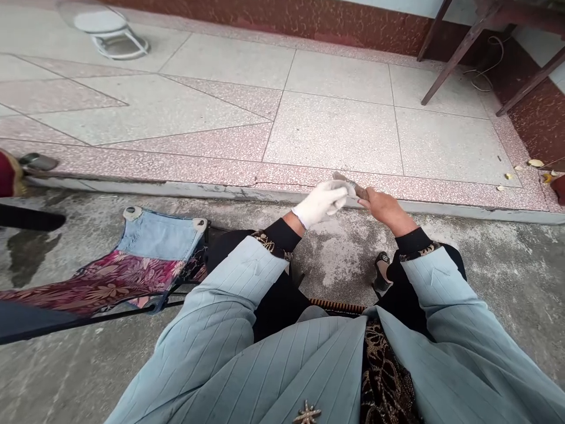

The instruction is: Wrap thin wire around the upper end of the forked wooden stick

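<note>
My left hand (324, 203), in a white glove, is closed with its fingers curled in front of me. A pale, rounded edge shows at its fingertips, but what it is cannot be made out. My right hand (384, 206) is bare and wrapped round the near end of a narrow brownish-grey knife-like tool (359, 191). The tool slants up and left, passing just behind the gloved fingers. Both hands meet above the edge of the tiled step (304, 189); whether the tool touches the left hand's fingers is unclear.
A folding chair (128, 259) with denim and floral fabric stands at my left. A white stool (119, 44) is on the tiled floor, a wooden-legged table (459, 53) at the back right. Pale yellow scraps (508, 176) lie on the right of the step. A metal cup (39, 161) lies far left.
</note>
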Available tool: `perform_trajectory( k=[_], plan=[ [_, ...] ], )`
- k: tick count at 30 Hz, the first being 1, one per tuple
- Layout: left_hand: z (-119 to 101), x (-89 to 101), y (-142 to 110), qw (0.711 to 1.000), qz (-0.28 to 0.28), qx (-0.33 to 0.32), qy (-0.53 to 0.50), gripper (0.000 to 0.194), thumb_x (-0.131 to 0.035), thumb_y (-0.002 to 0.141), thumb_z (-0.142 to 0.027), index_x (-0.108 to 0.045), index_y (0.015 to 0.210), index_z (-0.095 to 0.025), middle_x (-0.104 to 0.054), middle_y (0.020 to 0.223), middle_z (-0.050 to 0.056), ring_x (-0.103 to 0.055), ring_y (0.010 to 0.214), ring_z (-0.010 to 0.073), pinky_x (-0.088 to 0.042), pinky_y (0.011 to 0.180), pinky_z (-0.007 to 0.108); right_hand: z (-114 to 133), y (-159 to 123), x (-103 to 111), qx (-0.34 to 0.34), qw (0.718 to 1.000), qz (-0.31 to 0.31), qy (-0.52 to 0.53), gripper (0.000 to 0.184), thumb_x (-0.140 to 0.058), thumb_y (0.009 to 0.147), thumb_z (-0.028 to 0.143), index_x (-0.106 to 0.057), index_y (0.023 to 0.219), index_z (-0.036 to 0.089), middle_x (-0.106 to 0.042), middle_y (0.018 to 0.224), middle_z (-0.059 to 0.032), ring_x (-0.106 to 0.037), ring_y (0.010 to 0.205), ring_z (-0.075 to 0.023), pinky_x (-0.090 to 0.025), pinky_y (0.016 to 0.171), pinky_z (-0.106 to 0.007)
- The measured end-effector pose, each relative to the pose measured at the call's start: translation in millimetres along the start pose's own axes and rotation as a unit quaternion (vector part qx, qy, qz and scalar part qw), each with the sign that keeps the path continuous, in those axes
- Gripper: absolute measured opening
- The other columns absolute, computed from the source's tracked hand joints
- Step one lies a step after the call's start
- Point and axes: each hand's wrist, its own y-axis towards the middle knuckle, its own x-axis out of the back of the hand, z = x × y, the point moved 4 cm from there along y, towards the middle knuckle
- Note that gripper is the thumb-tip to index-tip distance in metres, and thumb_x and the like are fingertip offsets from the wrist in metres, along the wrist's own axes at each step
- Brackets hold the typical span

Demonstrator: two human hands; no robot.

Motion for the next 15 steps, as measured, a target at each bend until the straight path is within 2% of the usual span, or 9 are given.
perform_trajectory(
  k=[2, 3, 6, 8, 11, 13, 15],
  plan=[
    [-0.1, -6.9, -4.7, 0.999, 0.013, -0.008, 0.035, 0.026, -0.064, 0.088, -0.038, -0.063, 0.094, -0.013, -0.042, 0.054, -0.006, -0.026, 0.041, 0.0052, -0.017, 0.037, 0.02, -7.4, 2.2, 4.4, 0.006, 0.99, 0.005, 0.141, 0.035, -0.047, 0.1, 0.05, -0.055, 0.115, 0.019, -0.066, 0.084, -0.01, -0.058, 0.066, -0.021, -0.043, 0.061, -0.032],
    [-1.1, -9.0, -6.9, 0.998, 0.011, -0.017, 0.054, 0.026, -0.063, 0.089, -0.039, -0.063, 0.094, -0.013, -0.042, 0.054, -0.006, -0.026, 0.042, 0.0053, -0.018, 0.038, 0.02, -9.9, 2.6, 5.5, 0.014, 0.974, 0.017, 0.228, 0.035, -0.047, 0.099, 0.052, -0.054, 0.114, 0.021, -0.063, 0.08, -0.0059, -0.054, 0.059, -0.0177, -0.042, 0.057, -0.03],
    [-1.0, -14.7, -10.5, 0.991, 0.038, -0.016, 0.13, 0.022, -0.06, 0.09, -0.035, -0.063, 0.09, -0.013, -0.043, 0.055, -0.005, -0.032, 0.045, 0.0056, -0.023, 0.043, 0.019, -10.8, 0.6, 3.9, 0.025, 0.883, 0.064, 0.465, 0.04, -0.058, 0.091, 0.06, -0.051, 0.103, 0.022, -0.053, 0.074, 0.0013, -0.049, 0.051, -0.0119, -0.042, 0.048, -0.026],
    [2.9, -17.7, -10.0, 0.983, 0.06, -0.001, 0.174, 0.019, -0.057, 0.091, -0.031, -0.063, 0.089, -0.012, -0.044, 0.055, -0.004, -0.037, 0.048, 0.0064, -0.026, 0.047, 0.018, -7.2, -1.8, 1.2, 0.021, 0.82, 0.081, 0.567, 0.048, -0.071, 0.079, 0.062, -0.051, 0.092, 0.02, -0.051, 0.074, 0.0023, -0.051, 0.054, -0.0104, -0.044, 0.048, -0.024],
    [9.7, -19.4, -6.7, 0.977, 0.065, 0.0, 0.202, 0.02, -0.055, 0.091, -0.031, -0.063, 0.088, -0.013, -0.046, 0.057, -0.004, -0.04, 0.051, 0.0075, -0.03, 0.051, 0.018, -1.9, -5.8, -0.2, 0.01, 0.758, 0.098, 0.645, 0.052, -0.08, 0.07, 0.061, -0.054, 0.087, 0.018, -0.052, 0.072, 0.0025, -0.048, 0.053, -0.0079, -0.04, 0.044, -0.02],
    [13.9, -19.2, -5.0, 0.975, 0.081, 0.007, 0.207, 0.023, -0.056, 0.09, -0.035, -0.063, 0.088, -0.013, -0.049, 0.06, -0.003, -0.041, 0.053, 0.0077, -0.032, 0.052, 0.018, -1.6, -9.0, 2.1, 0.004, 0.743, 0.113, 0.659, 0.051, -0.08, 0.071, 0.059, -0.054, 0.088, 0.018, -0.054, 0.071, 0.0022, -0.044, 0.049, -0.0069, -0.035, 0.041, -0.019],
    [17.2, -17.1, -4.7, 0.972, 0.103, 0.024, 0.21, 0.026, -0.057, 0.091, -0.038, -0.063, 0.088, -0.013, -0.051, 0.061, -0.002, -0.042, 0.052, 0.0076, -0.032, 0.051, 0.018, -4.7, -12.7, 6.5, 0.006, 0.746, 0.126, 0.654, 0.05, -0.08, 0.072, 0.058, -0.054, 0.087, 0.018, -0.055, 0.07, 0.0016, -0.043, 0.047, -0.0064, -0.034, 0.039, -0.019]
  ],
)
